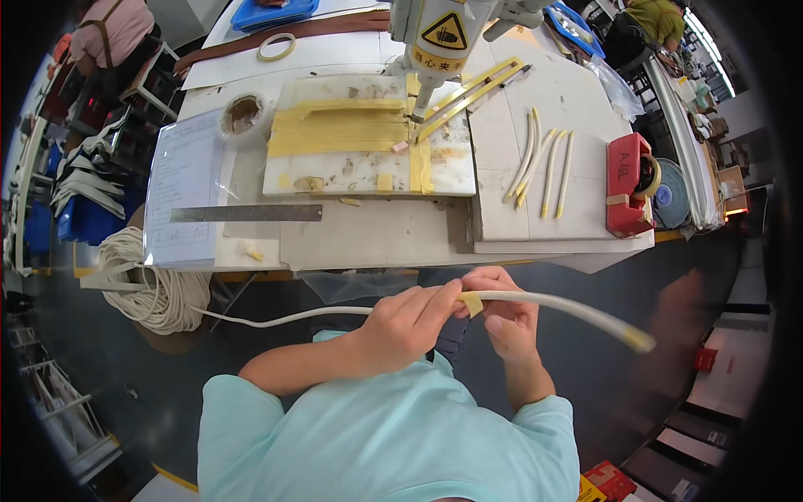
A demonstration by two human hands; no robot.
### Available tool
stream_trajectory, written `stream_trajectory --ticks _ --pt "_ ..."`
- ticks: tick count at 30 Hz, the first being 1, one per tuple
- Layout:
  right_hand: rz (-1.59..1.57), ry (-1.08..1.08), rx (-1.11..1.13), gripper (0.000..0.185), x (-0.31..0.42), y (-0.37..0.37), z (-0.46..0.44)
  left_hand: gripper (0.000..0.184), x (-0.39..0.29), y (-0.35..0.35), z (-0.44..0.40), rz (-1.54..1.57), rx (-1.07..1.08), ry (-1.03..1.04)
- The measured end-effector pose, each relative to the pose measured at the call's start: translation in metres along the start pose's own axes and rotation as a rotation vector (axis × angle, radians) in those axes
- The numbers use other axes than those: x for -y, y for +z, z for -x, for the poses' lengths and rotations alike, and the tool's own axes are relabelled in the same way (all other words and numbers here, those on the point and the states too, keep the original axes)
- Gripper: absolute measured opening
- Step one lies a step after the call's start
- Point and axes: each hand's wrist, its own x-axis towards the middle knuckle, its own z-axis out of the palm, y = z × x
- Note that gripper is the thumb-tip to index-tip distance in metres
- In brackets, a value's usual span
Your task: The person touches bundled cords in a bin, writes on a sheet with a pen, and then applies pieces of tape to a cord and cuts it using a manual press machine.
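In the head view, a white cord (552, 300) crosses in front of my body, its free end wrapped in yellow tape and pointing right. My left hand (406, 322) is closed around the cord. Close beside it, my right hand (512, 316) has its fingers behind and above the cord and its thumb below, closed on it. Between the hands a short piece of yellow tape (473, 303) hangs on the cord, one end sticking out. Toward the left the cord runs to a large coil of cord (155, 280) beside the table. My fingertips partly hide the taped spot.
A press-like machine (439, 42) with a warning label stands over a taped white board (368, 180). Several cut cords (549, 171) lie to its right, near a red tape dispenser (621, 188). A steel ruler (247, 213) and a paper sheet (180, 184) lie left. Other people sit farther back.
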Motion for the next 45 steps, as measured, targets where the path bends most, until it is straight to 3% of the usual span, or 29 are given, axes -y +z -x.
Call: stream_trajectory --ticks 4,6,10,12,13,15,16,18,22,24,29,31,33,35,37,40,45 --pt "0.009 -0.096 -0.133 0.042 -0.003 0.015 -0.007 0.039 0.004 -0.009 -0.005 -0.223 0.054 0.135" --pt "0.106 0.014 -0.181 0.031 -0.003 0.014 -0.007 0.042 0.006 -0.009 -0.004 -0.285 0.071 0.168" --pt "0.324 0.002 -0.164 0.020 -0.003 0.002 -0.009 0.032 0.009 -0.006 0.002 -0.176 0.079 0.125" --pt "0.424 0.024 -0.068 0.009 -0.001 -0.005 -0.012 0.015 0.005 -0.016 -0.007 0.429 0.312 -0.342" --pt "0.426 0.020 -0.071 0.009 0.000 -0.010 -0.015 0.015 0.006 -0.021 -0.013 0.430 0.313 -0.337" --pt "0.527 -0.095 0.094 0.007 -0.001 -0.019 -0.020 0.021 0.014 -0.032 -0.026 1.061 0.726 -0.946" --pt "0.528 -0.098 0.093 0.007 -0.004 -0.021 -0.022 0.021 0.020 -0.033 -0.027 1.060 0.727 -0.942" --pt "0.414 -0.174 0.151 0.005 -0.008 -0.023 -0.025 0.034 0.031 -0.030 -0.025 1.626 0.912 -1.152" --pt "0.258 -0.081 0.168 0.005 -0.002 -0.021 -0.029 0.036 0.035 -0.021 -0.013 1.815 0.853 -1.173" --pt "-0.048 0.141 0.128 0.008 0.009 -0.019 -0.034 0.040 0.036 -0.020 -0.010 1.879 0.799 -1.185" --pt "-0.027 0.065 0.011 0.019 0.012 -0.021 -0.052 0.036 0.024 -0.030 -0.018 1.604 0.768 -1.160" --pt "-0.073 0.155 -0.211 0.026 0.019 -0.020 -0.069 0.034 0.013 -0.039 -0.029 1.194 0.578 -1.117" --pt "-0.067 0.141 -0.261 0.027 0.024 -0.024 -0.088 0.033 0.017 -0.041 -0.026 1.106 0.460 -1.071" --pt "-0.070 0.092 -0.383 0.026 0.024 -0.033 -0.110 0.035 0.021 -0.043 -0.025 0.717 0.037 -0.890" --pt "-0.032 0.066 -0.392 0.025 0.029 -0.038 -0.131 0.032 0.044 -0.048 -0.022 0.589 0.018 -0.864" --pt "0.098 0.103 -0.431 0.023 0.030 -0.043 -0.165 0.014 0.077 -0.045 -0.027 0.202 -0.065 -0.644" --pt "0.246 0.152 -0.451 0.019 0.014 -0.058 -0.217 0.014 0.112 -0.036 -0.042 -0.200 -0.096 -0.417"
